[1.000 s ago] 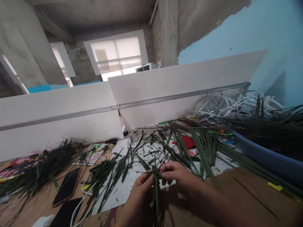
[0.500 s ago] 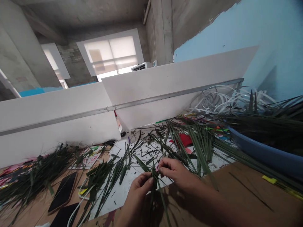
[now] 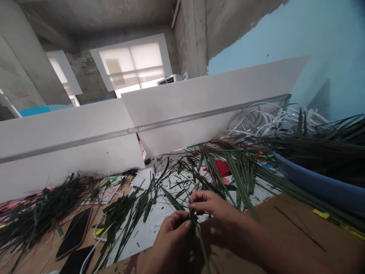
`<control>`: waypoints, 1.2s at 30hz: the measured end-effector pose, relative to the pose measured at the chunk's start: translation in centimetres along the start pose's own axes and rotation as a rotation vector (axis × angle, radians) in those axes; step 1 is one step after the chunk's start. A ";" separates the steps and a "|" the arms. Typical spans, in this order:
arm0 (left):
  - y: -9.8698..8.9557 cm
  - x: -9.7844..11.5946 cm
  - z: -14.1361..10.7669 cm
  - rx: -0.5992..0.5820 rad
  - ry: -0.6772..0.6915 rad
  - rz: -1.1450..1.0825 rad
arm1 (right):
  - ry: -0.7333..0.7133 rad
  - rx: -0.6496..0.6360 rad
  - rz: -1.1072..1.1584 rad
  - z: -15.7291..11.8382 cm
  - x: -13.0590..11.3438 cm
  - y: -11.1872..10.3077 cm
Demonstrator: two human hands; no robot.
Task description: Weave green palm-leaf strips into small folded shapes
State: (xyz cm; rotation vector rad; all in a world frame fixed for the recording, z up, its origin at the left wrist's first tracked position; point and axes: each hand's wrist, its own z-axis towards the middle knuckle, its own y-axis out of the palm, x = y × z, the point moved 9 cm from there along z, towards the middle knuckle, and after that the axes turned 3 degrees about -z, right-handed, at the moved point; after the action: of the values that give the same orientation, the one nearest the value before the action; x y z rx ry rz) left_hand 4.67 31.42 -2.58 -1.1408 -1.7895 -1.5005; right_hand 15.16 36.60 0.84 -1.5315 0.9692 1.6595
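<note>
Between my hands is a small bundle of green leaf strips (image 3: 194, 217), partly folded or woven, with long ends hanging down toward me. My left hand (image 3: 174, 232) pinches it from the left, thumb on top. From the right, the thumb and forefinger of my right hand (image 3: 209, 205) close on the upper part of the same strips. A tiny pink spot shows at the right fingertips; I cannot make out what it is. One wide leaf (image 3: 172, 198) sticks out up and left from the bundle.
Loose strips (image 3: 242, 171) and clippings litter the white sheet (image 3: 128, 245). A blue basin (image 3: 319, 186) full of leaves stands at right, near a yellow cutter (image 3: 322, 214). Phones (image 3: 74, 233), a white cable and a dark leaf heap (image 3: 42, 209) lie left. White panels (image 3: 182, 106) stand behind.
My left hand and the leaf bundle have shifted slightly right, and the bundle has turned, its hanging ends swinging right. My right hand stays pinched close to the same spot.
</note>
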 end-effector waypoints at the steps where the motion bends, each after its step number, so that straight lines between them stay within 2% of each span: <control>1: 0.2 0.0 -0.1 -0.008 -0.006 0.008 | 0.028 -0.003 0.030 -0.1 0.2 0.0; 7: 1.0 0.7 -0.6 -0.016 -0.007 0.095 | 0.115 -0.025 0.165 0.1 1.2 0.3; 10: 1.2 0.4 -0.4 -0.058 -0.014 0.125 | 0.105 -0.038 0.193 0.3 1.4 0.5; 16: 1.1 -0.7 -0.3 -0.109 0.001 0.058 | 0.116 -0.092 0.219 0.7 1.9 0.8; 22: 2.0 -0.7 -0.5 -0.163 -0.017 0.035 | 0.130 -0.098 0.236 0.8 2.5 0.7; 24: 1.6 -0.6 -0.2 -0.132 0.009 0.021 | 0.087 -0.088 0.200 1.1 2.2 0.6; 29: -1.4 0.2 1.0 0.045 0.120 -0.018 | -0.036 -0.060 0.068 1.8 0.9 -0.3; 32: -2.2 0.6 1.4 0.056 0.147 -0.035 | -0.043 -0.106 0.009 1.7 0.4 -0.4; 36: -2.3 0.7 1.3 0.072 0.134 -0.058 | -0.044 -0.137 -0.078 1.6 0.5 -0.8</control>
State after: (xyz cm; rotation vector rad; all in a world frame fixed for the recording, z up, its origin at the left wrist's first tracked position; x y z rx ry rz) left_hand 2.51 32.75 -3.48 -0.9392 -1.7831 -1.4963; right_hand 15.02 38.38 0.30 -1.5938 0.7764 1.7275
